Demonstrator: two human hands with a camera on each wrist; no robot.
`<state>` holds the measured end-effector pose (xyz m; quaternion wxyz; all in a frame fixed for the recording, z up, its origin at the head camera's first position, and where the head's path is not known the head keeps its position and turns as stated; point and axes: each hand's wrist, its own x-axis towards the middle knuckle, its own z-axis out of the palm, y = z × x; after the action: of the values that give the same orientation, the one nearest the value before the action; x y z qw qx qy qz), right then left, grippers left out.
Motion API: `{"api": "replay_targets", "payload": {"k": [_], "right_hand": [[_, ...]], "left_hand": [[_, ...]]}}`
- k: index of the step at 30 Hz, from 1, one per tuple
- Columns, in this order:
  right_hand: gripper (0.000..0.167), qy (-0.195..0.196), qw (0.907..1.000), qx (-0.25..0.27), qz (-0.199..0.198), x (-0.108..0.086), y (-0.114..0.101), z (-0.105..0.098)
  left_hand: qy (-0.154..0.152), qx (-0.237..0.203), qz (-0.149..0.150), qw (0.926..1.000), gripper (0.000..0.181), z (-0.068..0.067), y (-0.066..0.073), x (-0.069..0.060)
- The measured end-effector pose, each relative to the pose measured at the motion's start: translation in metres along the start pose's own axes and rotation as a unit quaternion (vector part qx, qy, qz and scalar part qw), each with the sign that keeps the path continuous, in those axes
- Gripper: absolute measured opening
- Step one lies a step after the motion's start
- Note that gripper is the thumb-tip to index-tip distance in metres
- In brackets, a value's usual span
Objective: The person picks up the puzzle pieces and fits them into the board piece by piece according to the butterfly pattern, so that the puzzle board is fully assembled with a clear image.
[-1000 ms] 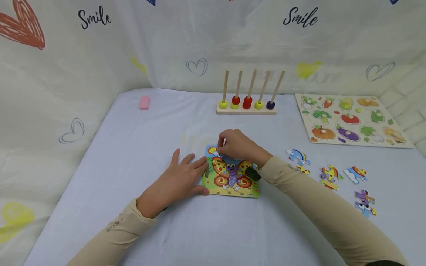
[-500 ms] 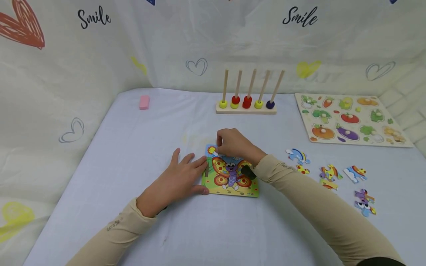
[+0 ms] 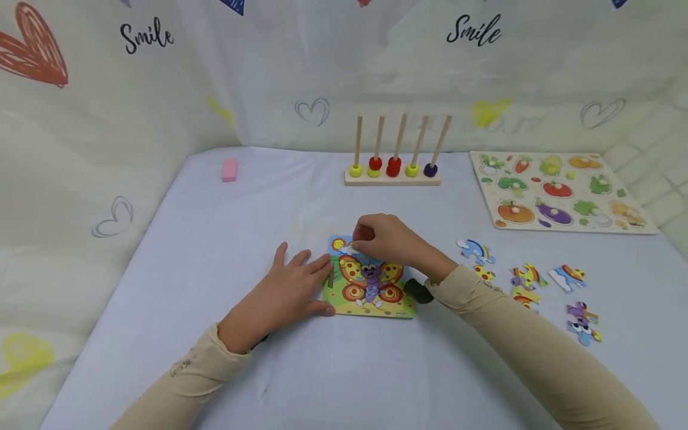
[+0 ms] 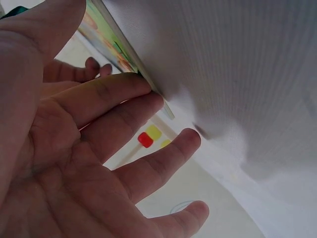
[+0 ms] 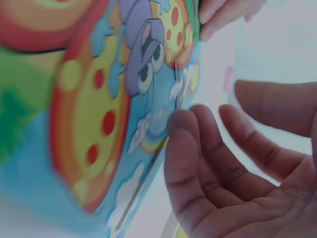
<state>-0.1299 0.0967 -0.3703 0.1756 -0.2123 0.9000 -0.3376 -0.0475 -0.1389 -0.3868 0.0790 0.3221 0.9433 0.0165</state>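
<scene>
- Covering the worktop, a white cloth (image 3: pixel 161 298) lay under everything.
- Vegetable board (image 3: pixel 579 192): lay at the far right, well apart from both hands; it seemed to have no part in the work.
- Left hand (image 3: pixel 285 292): spread wide, gripping nothing, two fingertips touching the butterfly board's left edge in the left wrist view, probably steadying it.
- Right hand (image 3: pixel 389 236): curled at the board's far edge. Whether it pinched a piece could not be told; its knuckles covered the spot from above, and the right wrist view did not settle it.
- Butterfly board (image 3: pixel 371 283): lay flat between the hands, its picture looking nearly whole. Work seemed well along here, perhaps with the clouded strip near the right hand being seated. That strip was partly hidden, and a dark object (image 3: pixel 418 291) at the right wrist masked some of the right side.
- Loose pieces (image 3: pixel 568 278): scattered to the right, apparently left over to be placed. The sleeve (image 3: pixel 527 340) cut into the nearest ones, and some lay too close together to count surely.
</scene>
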Motion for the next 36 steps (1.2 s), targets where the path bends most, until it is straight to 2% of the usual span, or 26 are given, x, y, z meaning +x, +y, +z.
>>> {"api": "replay_targets", "payload": {"k": [7, 16, 28, 36], "right_hand": [[0.019, 0.058, 0.9977, 0.029, -0.016, -0.03, 0.014, -0.011], [0.029, 0.1, 0.994, 0.043, -0.011, -0.061, 0.032, -0.023], [0.035, 0.151, 0.9885, -0.001, 0.015, -0.101, 0.054, -0.044], [0.032, 0.163, 0.9856, -0.036, 0.029, -0.117, 0.074, -0.055]], "left_hand": [[-0.006, -0.005, -0.004, 1.0, 0.082, 0.0, 0.001, 0.002], [-0.016, -0.013, -0.008, 0.9998, 0.083, -0.001, 0.002, 0.001], [-0.024, -0.013, -0.011, 0.9996, 0.084, -0.002, 0.001, 0.001], [-0.027, -0.015, -0.013, 0.9994, 0.084, -0.002, 0.002, 0.002]]}}
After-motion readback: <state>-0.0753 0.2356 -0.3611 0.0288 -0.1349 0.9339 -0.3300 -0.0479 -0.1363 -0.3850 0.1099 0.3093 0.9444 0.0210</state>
